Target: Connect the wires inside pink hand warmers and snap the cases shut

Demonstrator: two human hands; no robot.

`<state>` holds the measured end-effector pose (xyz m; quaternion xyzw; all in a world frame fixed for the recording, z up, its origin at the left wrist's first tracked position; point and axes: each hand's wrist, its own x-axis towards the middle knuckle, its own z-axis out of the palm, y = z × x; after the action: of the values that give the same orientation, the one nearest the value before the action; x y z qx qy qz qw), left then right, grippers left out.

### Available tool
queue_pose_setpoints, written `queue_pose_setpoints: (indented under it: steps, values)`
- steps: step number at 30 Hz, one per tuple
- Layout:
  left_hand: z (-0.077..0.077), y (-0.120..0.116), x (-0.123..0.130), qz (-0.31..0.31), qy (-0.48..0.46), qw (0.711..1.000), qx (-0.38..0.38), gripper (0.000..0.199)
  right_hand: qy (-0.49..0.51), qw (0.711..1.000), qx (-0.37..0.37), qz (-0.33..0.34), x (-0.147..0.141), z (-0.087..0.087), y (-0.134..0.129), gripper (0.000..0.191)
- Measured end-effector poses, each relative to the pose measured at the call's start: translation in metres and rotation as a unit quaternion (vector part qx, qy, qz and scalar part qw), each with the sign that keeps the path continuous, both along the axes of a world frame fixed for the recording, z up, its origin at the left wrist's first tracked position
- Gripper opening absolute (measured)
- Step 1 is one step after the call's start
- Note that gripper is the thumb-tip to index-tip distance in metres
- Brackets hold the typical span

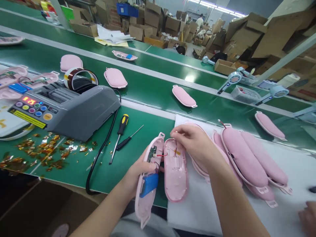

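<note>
My left hand [139,169] is wrapped round a pink shell half [146,207] that holds a green circuit board and a blue battery [149,185]. Right beside it lies the other pink shell half [175,184], its inner side up, with a small piece of amber tape and thin wires near its top. Red wire runs between the two halves. My right hand [191,140] is over the upper end of that second half, thumb and fingertips pinched together at a thin wire; whether they grip it is too small to tell.
Several pink padded cases [244,156] lie on white sheeting [291,168] at right, a person's blurred hand [308,214] near them. At left are a grey tape dispenser [86,108], black cable, two screwdrivers [120,131] and amber tape scraps [41,151]. Pink pieces [184,96] lie on the green line behind.
</note>
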<state>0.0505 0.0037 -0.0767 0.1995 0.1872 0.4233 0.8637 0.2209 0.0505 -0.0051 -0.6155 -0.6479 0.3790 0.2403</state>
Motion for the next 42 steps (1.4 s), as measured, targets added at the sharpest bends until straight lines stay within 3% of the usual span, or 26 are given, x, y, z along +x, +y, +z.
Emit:
queue_pose_setpoints:
  steps: [3,5,8,13,16,18,20,22,23,25,27,29,34,38,42]
  values:
    - [-0.003,0.001,-0.004,0.005,0.019,0.999,0.031,0.064,0.165,0.980,-0.103,0.038,0.003,-0.003,-0.033,0.019]
    - [-0.004,0.001,-0.007,-0.003,0.043,0.998,0.042,0.065,0.178,0.973,-0.146,0.007,0.002,-0.008,-0.048,0.011]
    - [-0.003,0.000,-0.010,-0.012,0.076,0.996,0.053,0.065,0.144,0.981,-0.126,-0.034,-0.001,-0.013,-0.054,0.015]
    - [0.002,-0.001,-0.011,-0.015,0.082,0.995,0.052,0.079,0.120,0.990,-0.067,0.020,-0.004,-0.011,-0.048,0.016]
    - [0.005,-0.002,-0.009,-0.006,0.074,0.996,0.045,0.080,0.086,0.996,0.005,0.012,-0.003,-0.013,-0.046,0.014]
    - [0.008,-0.003,-0.008,0.005,0.071,0.997,0.035,0.080,0.030,0.993,0.113,-0.031,-0.002,-0.017,-0.045,0.011]
    - [0.009,-0.004,-0.007,0.015,0.069,0.997,0.026,0.080,-0.053,0.964,0.244,-0.093,-0.002,-0.023,-0.044,0.011]
    - [0.010,-0.004,-0.006,0.022,0.067,0.997,0.019,0.078,-0.104,0.931,0.314,-0.154,-0.001,-0.028,-0.042,0.013]
    - [0.010,-0.003,-0.006,0.023,0.067,0.997,0.017,0.078,-0.091,0.931,0.305,-0.180,-0.001,-0.030,-0.041,0.015]
    - [0.009,-0.003,-0.007,0.019,0.070,0.997,0.020,0.078,0.020,0.954,0.217,-0.208,-0.001,-0.031,-0.040,0.019]
    - [0.008,-0.002,-0.008,0.007,0.068,0.997,0.029,0.078,0.178,0.962,0.082,-0.188,0.000,-0.029,-0.040,0.026]
    - [0.006,-0.002,-0.008,-0.001,0.059,0.998,0.037,0.077,0.271,0.950,-0.025,-0.152,-0.001,-0.024,-0.040,0.030]
    - [0.005,-0.003,-0.009,0.009,0.058,0.997,0.040,0.075,0.188,0.972,-0.123,-0.072,-0.011,-0.006,-0.045,0.024]
    - [0.005,-0.003,-0.009,-0.011,0.047,0.997,0.052,0.078,0.124,0.982,-0.145,0.008,-0.021,0.003,-0.045,0.019]
    - [0.007,-0.003,-0.009,-0.012,0.033,0.997,0.062,0.075,0.097,0.981,-0.167,0.033,-0.024,0.003,-0.042,0.016]
